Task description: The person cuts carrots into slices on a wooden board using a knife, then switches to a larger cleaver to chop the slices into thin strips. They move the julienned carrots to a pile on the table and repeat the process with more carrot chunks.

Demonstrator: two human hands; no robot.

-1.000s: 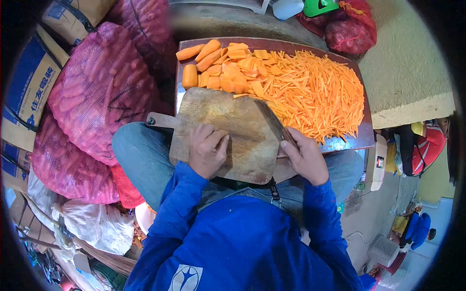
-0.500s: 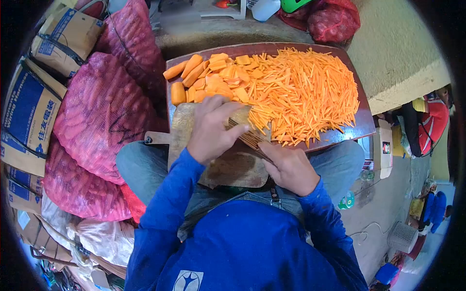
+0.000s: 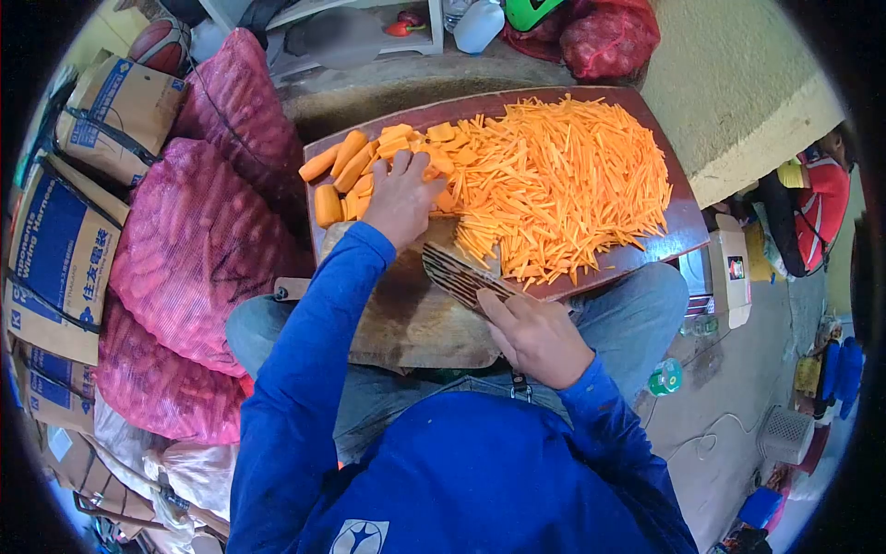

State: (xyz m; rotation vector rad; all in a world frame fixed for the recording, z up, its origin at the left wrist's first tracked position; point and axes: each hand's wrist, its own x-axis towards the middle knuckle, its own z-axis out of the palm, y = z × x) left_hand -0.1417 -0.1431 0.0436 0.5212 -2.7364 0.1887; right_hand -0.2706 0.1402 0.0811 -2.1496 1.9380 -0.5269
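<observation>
My right hand (image 3: 540,337) grips a knife (image 3: 461,277) whose broad blade has dark stripes and lies tilted over the wooden cutting board (image 3: 397,319). My left hand (image 3: 401,198) is at the board's far edge, fingers spread over the sliced carrots (image 3: 441,132); its fingertips touch them. Whole peeled carrots (image 3: 352,150) lie just left of those fingers. A large heap of carrot sticks (image 3: 572,175) covers the right side of the dark red wooden table (image 3: 678,242), reaching close to the knife.
Pink mesh sacks (image 3: 198,245) and strapped cardboard boxes (image 3: 65,249) crowd the left side. A concrete ledge (image 3: 738,102) runs along the upper right. A red mesh bag (image 3: 609,42) and a white jug (image 3: 479,26) stand at the back. Another person (image 3: 826,208) in red is at the far right.
My left hand has moved off the board, forward to the carrot slices, and its fingers have spread. The knife has turned so that its blade face shows, still in my right hand.
</observation>
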